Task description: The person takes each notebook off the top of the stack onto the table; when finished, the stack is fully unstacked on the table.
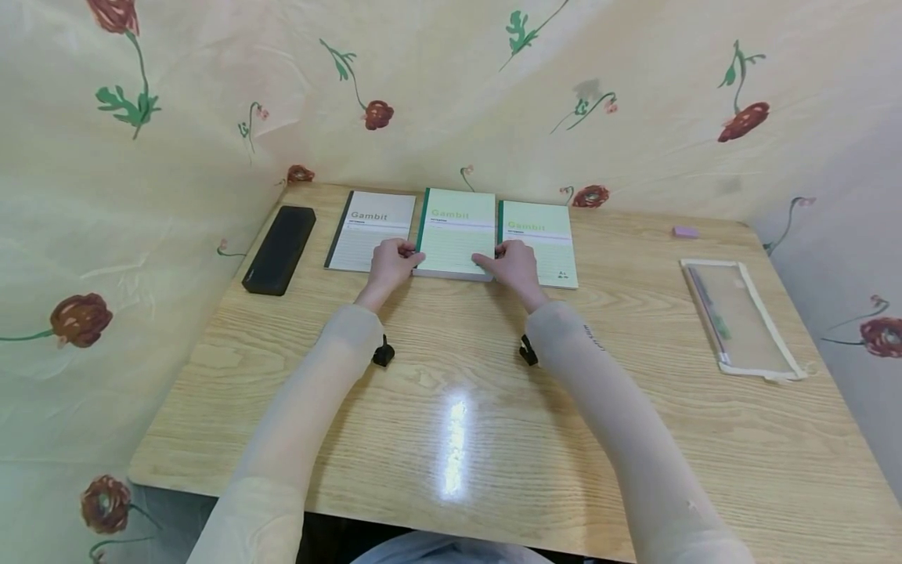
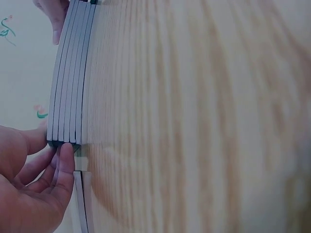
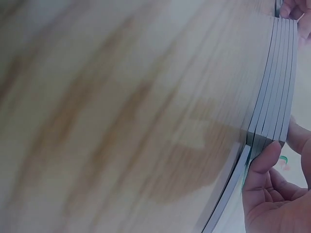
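Observation:
A stack of several notebooks [image 1: 456, 235] with a pale green cover and dark green spine lies mid-row at the back of the table. My left hand [image 1: 390, 269] grips its near left corner, thumb on top and fingers at the side. Opposite it, my right hand [image 1: 517, 269] holds the near right corner the same way. The stack's page edges [image 2: 70, 82] line up closely in the left wrist view. A grey-covered notebook [image 1: 377, 227] lies to the left, partly behind my left hand. On the right is another pale green notebook [image 1: 546, 254], partly covered by my right hand.
A black case [image 1: 279, 251] lies at the table's left edge. Over on the right are a white-edged mesh pouch [image 1: 747, 317] with pens inside and a small purple eraser [image 1: 685, 232]. A flower-patterned cloth [image 1: 451, 94] rises behind the table [image 1: 451, 423].

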A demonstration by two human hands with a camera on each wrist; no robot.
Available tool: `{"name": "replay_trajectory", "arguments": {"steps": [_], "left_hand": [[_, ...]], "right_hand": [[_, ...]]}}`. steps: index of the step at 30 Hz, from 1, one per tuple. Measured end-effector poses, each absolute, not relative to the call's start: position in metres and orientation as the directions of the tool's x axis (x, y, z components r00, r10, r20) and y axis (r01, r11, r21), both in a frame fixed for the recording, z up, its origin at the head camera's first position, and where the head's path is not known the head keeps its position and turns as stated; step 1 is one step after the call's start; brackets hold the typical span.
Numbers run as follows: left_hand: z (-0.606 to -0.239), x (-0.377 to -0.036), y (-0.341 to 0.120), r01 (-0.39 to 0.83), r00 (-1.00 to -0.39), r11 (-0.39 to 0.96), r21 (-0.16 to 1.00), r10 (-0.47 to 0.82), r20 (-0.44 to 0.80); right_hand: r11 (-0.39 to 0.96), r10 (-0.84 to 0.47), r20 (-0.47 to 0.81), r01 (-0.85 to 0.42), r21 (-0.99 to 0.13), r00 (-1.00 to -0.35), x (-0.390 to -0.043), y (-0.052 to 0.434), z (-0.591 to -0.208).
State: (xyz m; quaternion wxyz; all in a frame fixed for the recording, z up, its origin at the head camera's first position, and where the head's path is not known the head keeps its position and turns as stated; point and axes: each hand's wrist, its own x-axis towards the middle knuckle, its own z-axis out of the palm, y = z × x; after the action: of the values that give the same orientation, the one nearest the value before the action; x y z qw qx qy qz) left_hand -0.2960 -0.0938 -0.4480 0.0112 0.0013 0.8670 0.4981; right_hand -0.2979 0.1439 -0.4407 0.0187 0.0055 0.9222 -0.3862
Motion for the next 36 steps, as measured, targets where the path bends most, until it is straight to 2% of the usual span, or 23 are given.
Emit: {"name": "replay_trajectory", "arguments": {"steps": [28, 33, 36], "left_hand": [[-0.451, -0.296, -0.095, 0.019, -1.0, 0.527, 0.85, 0.031, 0.003], [-0.45, -0.296, -0.094, 0.01, -1.0, 0.532, 0.847, 0.026, -0.004], [-0.45, -0.297, -0.094, 0.005, -1.0, 0.53, 0.848, 0.022, -0.007]], "right_hand": [[0.666, 0.009, -0.021, 0.022, -0.746, -1.0, -0.291, 0.148, -0.434], [0.635, 0.044, -0.053, 0.069, -0.769, -0.998, -0.291, 0.158, -0.428], [0.569, 0.061, -0.108, 0.123, -0.813, -0.992, -0.293, 0.167, -0.426]]}}
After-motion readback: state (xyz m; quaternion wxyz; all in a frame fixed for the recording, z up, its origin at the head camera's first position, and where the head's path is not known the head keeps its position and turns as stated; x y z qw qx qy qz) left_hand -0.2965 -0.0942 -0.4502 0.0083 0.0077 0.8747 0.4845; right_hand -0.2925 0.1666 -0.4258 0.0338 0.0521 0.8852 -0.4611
